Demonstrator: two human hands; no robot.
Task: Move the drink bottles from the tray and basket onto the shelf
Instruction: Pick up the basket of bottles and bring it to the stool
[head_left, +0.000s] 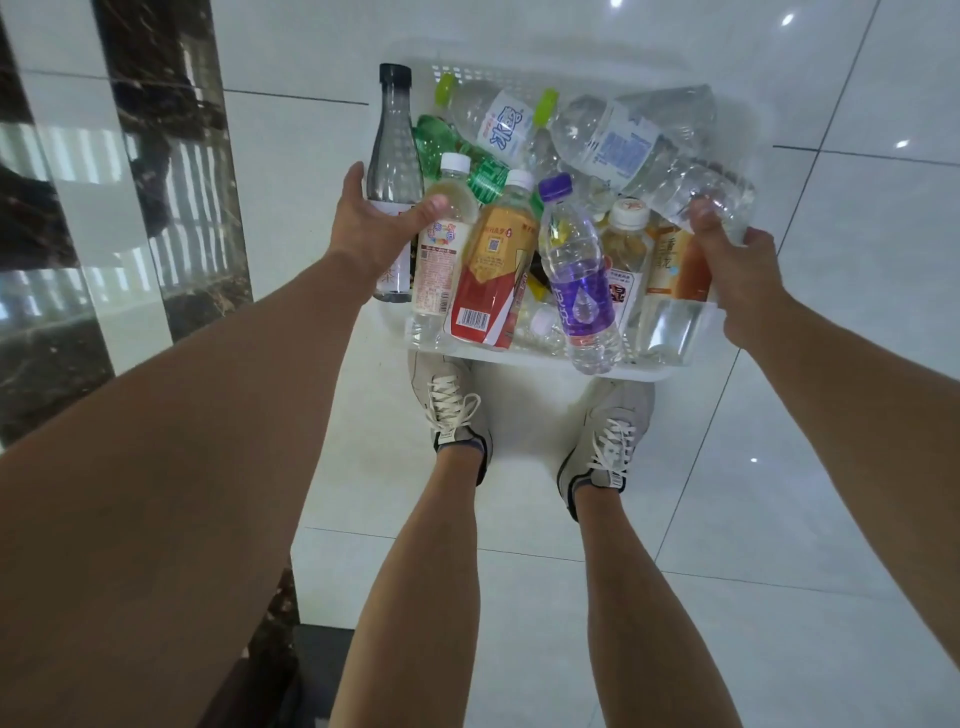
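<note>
White perforated basket (519, 359), packed full. Front row stands leaning: pale drink bottle (440, 254) with white cap, red-and-orange labelled bottle (493, 265), clear purple-capped bottle (574, 275), two amber tea bottles (675, 260) at right. Behind them a green bottle (441, 143) and clear lime-capped water bottles (498, 122) lie on their sides. Grey-tinted black-capped bottle (393, 150) upright at the left edge, gripped in my left hand (371, 228).

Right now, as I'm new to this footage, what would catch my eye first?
A white perforated plastic basket heaped with drink bottles fills mid-frame, above the person's pale sneakers. The left hand grips its left side, thumb across a tall smoky bottle with a black cap; the right hand grips the right rim. A purple-capped clear bottle juts up in front.
</note>
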